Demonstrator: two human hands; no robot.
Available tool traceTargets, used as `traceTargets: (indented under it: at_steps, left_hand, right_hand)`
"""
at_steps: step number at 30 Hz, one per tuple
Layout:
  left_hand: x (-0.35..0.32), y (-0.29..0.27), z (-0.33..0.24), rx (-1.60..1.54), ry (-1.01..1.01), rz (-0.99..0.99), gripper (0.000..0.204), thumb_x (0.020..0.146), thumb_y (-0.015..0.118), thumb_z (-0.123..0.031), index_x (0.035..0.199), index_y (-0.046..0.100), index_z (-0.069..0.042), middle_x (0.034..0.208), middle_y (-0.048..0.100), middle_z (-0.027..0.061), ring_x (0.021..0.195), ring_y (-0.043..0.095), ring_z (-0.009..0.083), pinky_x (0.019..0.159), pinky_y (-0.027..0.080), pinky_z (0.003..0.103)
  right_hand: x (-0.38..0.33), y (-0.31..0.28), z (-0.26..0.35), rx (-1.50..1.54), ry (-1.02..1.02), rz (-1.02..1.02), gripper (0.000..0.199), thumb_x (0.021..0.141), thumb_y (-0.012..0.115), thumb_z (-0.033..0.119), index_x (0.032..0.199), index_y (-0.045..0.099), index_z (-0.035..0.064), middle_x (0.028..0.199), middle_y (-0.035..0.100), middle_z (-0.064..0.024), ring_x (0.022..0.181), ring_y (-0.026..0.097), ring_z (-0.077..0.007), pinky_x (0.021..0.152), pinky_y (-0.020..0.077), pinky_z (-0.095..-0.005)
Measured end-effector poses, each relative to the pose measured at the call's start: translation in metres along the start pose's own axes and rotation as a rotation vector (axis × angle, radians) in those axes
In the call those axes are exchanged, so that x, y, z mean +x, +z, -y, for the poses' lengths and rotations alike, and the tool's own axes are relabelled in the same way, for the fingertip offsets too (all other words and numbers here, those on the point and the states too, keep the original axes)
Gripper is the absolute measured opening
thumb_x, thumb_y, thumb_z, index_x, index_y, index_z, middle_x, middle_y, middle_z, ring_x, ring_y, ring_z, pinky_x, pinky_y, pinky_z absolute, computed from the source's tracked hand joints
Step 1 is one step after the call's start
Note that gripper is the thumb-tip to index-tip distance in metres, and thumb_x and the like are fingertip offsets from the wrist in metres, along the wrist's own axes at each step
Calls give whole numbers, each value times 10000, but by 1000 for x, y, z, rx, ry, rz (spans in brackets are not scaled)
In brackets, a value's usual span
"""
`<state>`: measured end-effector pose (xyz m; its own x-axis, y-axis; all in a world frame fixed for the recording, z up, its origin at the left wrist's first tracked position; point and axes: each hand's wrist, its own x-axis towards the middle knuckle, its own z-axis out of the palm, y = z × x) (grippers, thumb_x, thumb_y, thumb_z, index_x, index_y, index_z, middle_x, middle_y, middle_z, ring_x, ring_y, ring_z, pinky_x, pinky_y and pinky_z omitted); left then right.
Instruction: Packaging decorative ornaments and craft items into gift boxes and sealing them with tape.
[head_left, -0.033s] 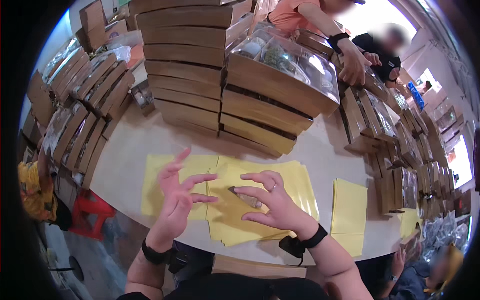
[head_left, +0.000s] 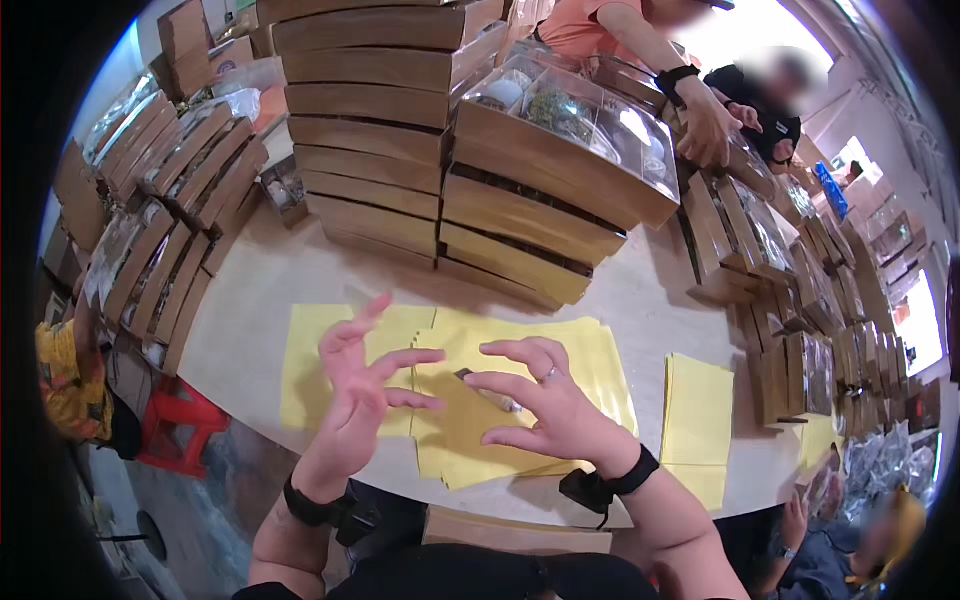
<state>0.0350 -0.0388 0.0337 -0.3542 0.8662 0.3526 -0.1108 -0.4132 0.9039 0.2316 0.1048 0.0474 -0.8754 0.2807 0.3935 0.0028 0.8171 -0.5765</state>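
Note:
Both of my hands hover over the yellow sheets (head_left: 455, 450) at the table's near edge. My left hand (head_left: 352, 395) holds nothing, its fingers spread and partly curved toward the right. My right hand (head_left: 565, 410) is open too, thumb and fingers apart and facing left, with a ring on one finger. Beneath the right fingers lies a small slim object with a dark tip (head_left: 463, 374) and a pale, whitish body (head_left: 503, 402). The fingers hide its middle, so its kind is unclear. Black bands circle both wrists.
Tall stacks of brown cardboard boxes (head_left: 370, 105) stand ahead, the near one with a clear-windowed box (head_left: 560, 150) on top. More stacks line the left and right. Another yellow pile (head_left: 697, 430) lies at right. A red stool (head_left: 180, 425) stands lower left. Co-workers are around.
My left hand has shifted very slightly to the right. My right hand has barely moved, and both stay open.

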Motion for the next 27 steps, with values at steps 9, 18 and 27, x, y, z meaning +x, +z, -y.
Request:
traceTargets:
  at_steps: [9, 18, 27]
  left_hand:
    - [-16, 41, 2, -406, 12, -2, 925, 889, 637, -469, 1476, -77, -442, 1564, -33, 219, 1250, 479, 455, 856, 580, 499]
    - [-76, -12, -4, 421, 76, 577, 1329, 614, 919, -277, 1469, -84, -448, 1537, 30, 285, 1180, 543, 445, 812, 602, 440]
    - [-83, 13, -25, 521, -28, 602, 1216, 610, 930, -246, 1503, 110, -154, 1425, 365, 201, 1113, 622, 289, 907, 552, 390]
  right_hand:
    - [-19, -24, 12, -115, -16, -177, 171, 717, 796, 153, 821, 660, 164, 980, 627, 37, 1013, 492, -241, 883, 339, -382]
    - [-88, -80, 44, 185, 408, 45, 98, 771, 744, 83, 817, 662, 114, 776, 626, 36, 798, 547, -170, 861, 376, -323]
    - [-121, -47, 61, 847, 904, 114, 160, 913, 683, 186, 931, 649, 31, 789, 599, 20, 707, 514, -47, 647, 438, -215]
